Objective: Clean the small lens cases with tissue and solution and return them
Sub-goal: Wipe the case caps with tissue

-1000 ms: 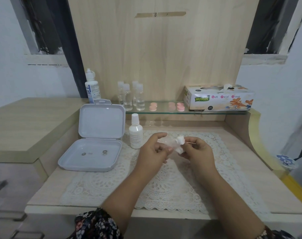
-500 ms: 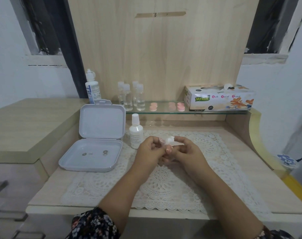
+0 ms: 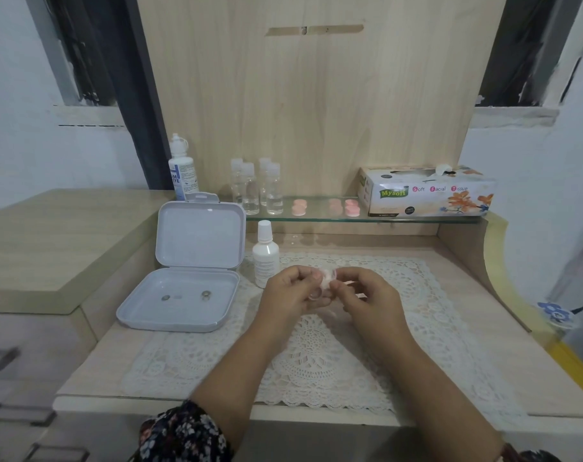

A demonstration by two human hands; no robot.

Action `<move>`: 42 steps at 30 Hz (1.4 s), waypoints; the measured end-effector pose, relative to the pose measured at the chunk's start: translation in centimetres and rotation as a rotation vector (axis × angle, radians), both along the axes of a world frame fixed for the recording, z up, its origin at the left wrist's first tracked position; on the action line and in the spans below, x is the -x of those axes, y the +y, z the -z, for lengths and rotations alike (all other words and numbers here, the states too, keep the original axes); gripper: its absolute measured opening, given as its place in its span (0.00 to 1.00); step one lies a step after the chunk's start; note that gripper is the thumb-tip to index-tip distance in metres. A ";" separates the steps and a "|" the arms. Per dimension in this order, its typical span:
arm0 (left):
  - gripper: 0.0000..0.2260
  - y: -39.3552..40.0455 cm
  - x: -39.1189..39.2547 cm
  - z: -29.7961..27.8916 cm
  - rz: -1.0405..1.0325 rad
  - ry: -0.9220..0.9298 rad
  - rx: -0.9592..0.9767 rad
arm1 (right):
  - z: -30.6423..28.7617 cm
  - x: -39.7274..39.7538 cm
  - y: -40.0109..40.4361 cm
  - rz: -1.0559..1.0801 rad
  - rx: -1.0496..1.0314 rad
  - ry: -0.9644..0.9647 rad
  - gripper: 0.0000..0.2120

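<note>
My left hand (image 3: 291,293) and my right hand (image 3: 366,293) meet fingertip to fingertip above the lace mat (image 3: 316,355). A small white wad of tissue (image 3: 327,280) is pinched between them by my right fingers. It presses against a small lens case that my left fingers hold, and the fingers hide nearly all of that case. A white solution bottle (image 3: 265,253) stands capped just left of my hands. More pink lens cases (image 3: 299,208) (image 3: 351,208) lie on the glass shelf (image 3: 320,217) behind.
An open grey hinged box (image 3: 186,305) with a few tiny items inside lies at the left. The shelf also carries clear vials (image 3: 256,191), a tall white bottle (image 3: 182,170) and a tissue box (image 3: 426,191). A raised wooden counter (image 3: 50,241) borders the left.
My hands have drawn closer together and dropped slightly. The tissue, which stood out between them, is now bunched tight between the fingertips.
</note>
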State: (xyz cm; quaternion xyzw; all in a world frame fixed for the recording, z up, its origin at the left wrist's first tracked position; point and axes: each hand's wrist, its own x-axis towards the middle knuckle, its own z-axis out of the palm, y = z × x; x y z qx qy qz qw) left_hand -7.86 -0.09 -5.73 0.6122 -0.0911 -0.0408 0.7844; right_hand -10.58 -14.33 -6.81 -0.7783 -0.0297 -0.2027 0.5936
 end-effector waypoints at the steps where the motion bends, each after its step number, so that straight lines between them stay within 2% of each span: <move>1: 0.06 0.0 0.0 0.0 -0.016 -0.003 -0.026 | 0.0 0.0 0.0 -0.011 0.023 -0.014 0.13; 4: 0.05 -0.1 0.1 0.0 -0.032 -0.023 -0.058 | -0.1 0.2 0.1 -0.071 0.121 -0.056 0.19; 7: 0.06 -0.2 0.4 -0.1 -0.034 -0.014 -0.065 | -0.1 0.2 0.1 -0.036 0.157 -0.076 0.15; 10: 0.08 -0.3 0.2 -0.2 -0.103 0.026 -0.035 | -0.1 0.1 -0.1 0.034 0.038 -0.012 0.12; 13: 0.02 0.0 -0.1 0.1 -0.363 -0.186 -0.163 | -0.2 0.1 -0.1 0.058 -0.046 -0.006 0.13; 14: 0.06 0.1 0.1 0.3 -0.441 -0.309 -0.237 | -0.2 0.1 -0.1 0.060 -0.057 -0.004 0.13; 16: 0.09 0.0 0.5 0.5 -0.464 -0.591 -0.381 | -0.3 0.1 0.0 0.054 -0.095 0.010 0.13; 18: 0.06 -0.4 0.7 1.1 -0.386 -0.846 -0.548 | -0.3 0.2 0.0 0.030 -0.139 0.017 0.12; 19: 0.05 -0.6 0.6 1.4 -0.357 -0.902 -0.591 | -0.4 0.3 0.0 0.019 -0.141 0.016 0.12; 23: 0.07 -0.5 0.0 1.8 -0.399 -0.869 -0.622 | -0.6 0.7 0.2 -0.021 -0.095 0.000 0.13; 27: 0.08 -0.5 0.2 1.8 -0.388 -0.930 -0.702 | -0.7 0.7 0.2 0.024 -0.122 -0.004 0.11; 29: 0.07 -0.5 0.2 1.7 -0.432 -0.874 -0.695 | -0.8 0.7 0.1 0.088 -0.171 -0.007 0.11; 32: 0.09 -0.1 -0.1 1.3 -0.499 -0.516 -0.567 | -1.2 0.7 0.1 0.120 -0.256 -0.009 0.14; 35: 0.04 0.4 -0.3 0.6 -0.341 -0.247 -0.374 | -1.5 0.9 0.3 0.044 -0.338 -0.004 0.13; 37: 0.02 0.3 -0.2 0.5 -0.151 -0.130 -0.256 | -1.5 1.1 0.6 -0.017 -0.339 0.010 0.13; 39: 0.05 0.1 -0.2 0.6 -0.003 -0.069 -0.179 | -1.6 1.2 0.6 -0.052 -0.313 0.028 0.13; 42: 0.04 0.3 -0.6 0.6 -0.002 -0.003 -0.034 | -1.6 1.0 0.5 0.009 -0.334 0.031 0.13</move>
